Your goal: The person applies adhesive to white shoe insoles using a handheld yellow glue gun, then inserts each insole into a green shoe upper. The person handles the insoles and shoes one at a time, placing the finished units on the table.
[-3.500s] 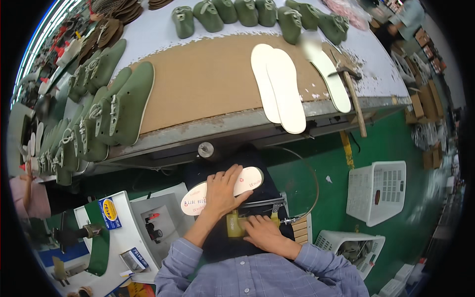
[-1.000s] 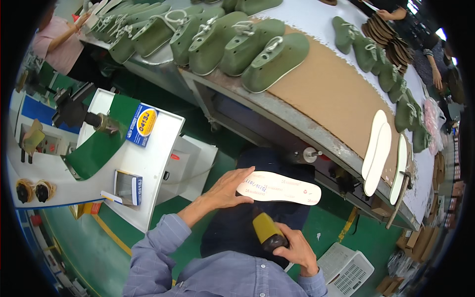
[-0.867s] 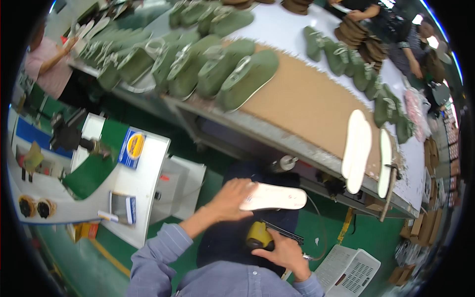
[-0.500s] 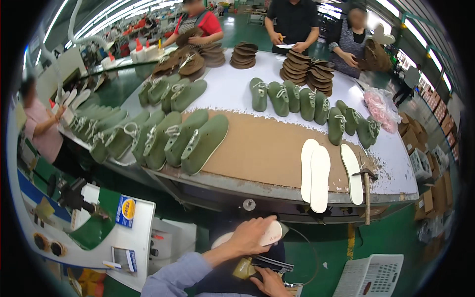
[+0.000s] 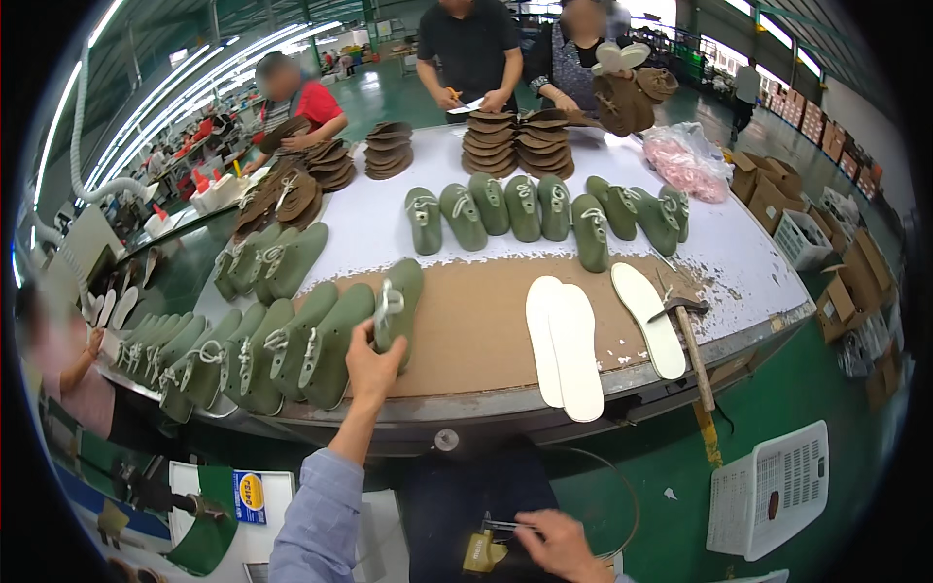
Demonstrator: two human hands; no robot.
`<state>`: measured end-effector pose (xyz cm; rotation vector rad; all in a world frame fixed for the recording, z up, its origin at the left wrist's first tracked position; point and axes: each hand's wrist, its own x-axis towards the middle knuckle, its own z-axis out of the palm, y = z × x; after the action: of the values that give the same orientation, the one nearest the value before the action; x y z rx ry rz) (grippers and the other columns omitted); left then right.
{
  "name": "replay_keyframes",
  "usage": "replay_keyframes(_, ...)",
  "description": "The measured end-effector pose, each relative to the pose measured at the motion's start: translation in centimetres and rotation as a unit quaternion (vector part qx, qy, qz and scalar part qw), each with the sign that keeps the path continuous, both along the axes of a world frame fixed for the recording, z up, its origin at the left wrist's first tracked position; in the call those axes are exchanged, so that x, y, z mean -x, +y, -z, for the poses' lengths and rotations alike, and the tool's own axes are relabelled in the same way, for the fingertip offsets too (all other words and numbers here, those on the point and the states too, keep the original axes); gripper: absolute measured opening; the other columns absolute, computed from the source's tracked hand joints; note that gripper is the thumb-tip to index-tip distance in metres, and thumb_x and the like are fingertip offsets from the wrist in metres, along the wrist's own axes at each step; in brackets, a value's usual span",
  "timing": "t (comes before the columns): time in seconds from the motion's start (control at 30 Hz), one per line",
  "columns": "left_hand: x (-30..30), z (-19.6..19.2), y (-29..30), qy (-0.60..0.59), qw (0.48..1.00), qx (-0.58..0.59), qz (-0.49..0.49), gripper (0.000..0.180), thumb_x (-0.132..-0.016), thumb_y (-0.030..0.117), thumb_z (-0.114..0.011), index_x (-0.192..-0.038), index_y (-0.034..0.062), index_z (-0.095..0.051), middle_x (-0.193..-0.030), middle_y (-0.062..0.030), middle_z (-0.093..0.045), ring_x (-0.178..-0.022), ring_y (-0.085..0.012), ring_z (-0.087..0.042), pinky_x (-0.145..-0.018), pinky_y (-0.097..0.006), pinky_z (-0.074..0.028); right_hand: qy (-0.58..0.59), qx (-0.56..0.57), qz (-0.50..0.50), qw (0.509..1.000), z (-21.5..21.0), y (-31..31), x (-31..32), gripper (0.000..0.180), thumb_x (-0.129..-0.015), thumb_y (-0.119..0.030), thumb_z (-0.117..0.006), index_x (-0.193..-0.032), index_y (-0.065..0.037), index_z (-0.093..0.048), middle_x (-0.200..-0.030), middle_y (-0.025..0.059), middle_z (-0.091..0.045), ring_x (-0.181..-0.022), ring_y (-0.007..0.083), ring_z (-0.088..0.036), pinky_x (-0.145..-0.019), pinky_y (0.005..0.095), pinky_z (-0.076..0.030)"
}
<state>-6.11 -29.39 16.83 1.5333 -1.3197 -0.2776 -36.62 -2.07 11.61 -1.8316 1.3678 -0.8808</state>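
My left hand (image 5: 373, 364) reaches to the table's near edge and is closed on the heel end of a green shoe last (image 5: 409, 291). That last carries a pale cord loop and stands upright at the right end of a row of green lasts (image 5: 338, 340). Low over my dark-clothed lap, my right hand (image 5: 556, 544) has its fingers curled at the thin metal bar of a gold-bodied hand tool (image 5: 482, 552). A thin hose curves around beside it. Three white insoles (image 5: 573, 350) lie on the brown board, two of them overlapping.
A hammer (image 5: 692, 350) lies by the single insole, its handle over the table edge. More green lasts (image 5: 523, 209) and brown stacks (image 5: 489, 146) stand farther back. A white basket (image 5: 768, 496) is on the floor at right. Several people work around the table.
My left hand has gone from the white insole over my lap up to the green last. That insole no longer shows in my hand. The view has swung right; my right hand stays low.
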Motion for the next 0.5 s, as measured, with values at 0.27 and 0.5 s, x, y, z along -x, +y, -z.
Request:
replay_keyframes(0.27,-1.4,3.8,-9.4,-0.049,0.998,-0.015,-0.027,0.064,-0.082,0.028,-0.081,-0.133,-0.0053,-0.061,-0.119,-0.028,-0.07,-0.112,-0.0438,-0.068,-0.098,-0.047,-0.053,0.249,0.271,0.366,0.855,-4.7,-18.3,12.0,0.036,-0.085,-0.018,-0.078,-0.116,-0.004,-0.068,-0.12,0.0208,-0.066,-0.112,0.0396,-0.061,-0.095,0.0495,-0.046)
replay_keyframes(0.5,-1.2,-0.6,-16.9,-0.179,0.976,-0.094,-0.08,0.052,-0.086,0.032,-0.075,-0.125,0.0003,-0.065,-0.107,-0.0262,-0.074,-0.102,-0.0464,-0.07,-0.091,-0.054,-0.054,0.271,0.177,0.332,0.886,-1.5,-22.1,19.4,0.036,-0.081,-0.021,-0.082,-0.112,-0.006,-0.07,-0.121,0.0208,-0.061,-0.116,0.0418,-0.056,-0.101,0.0511,-0.043)
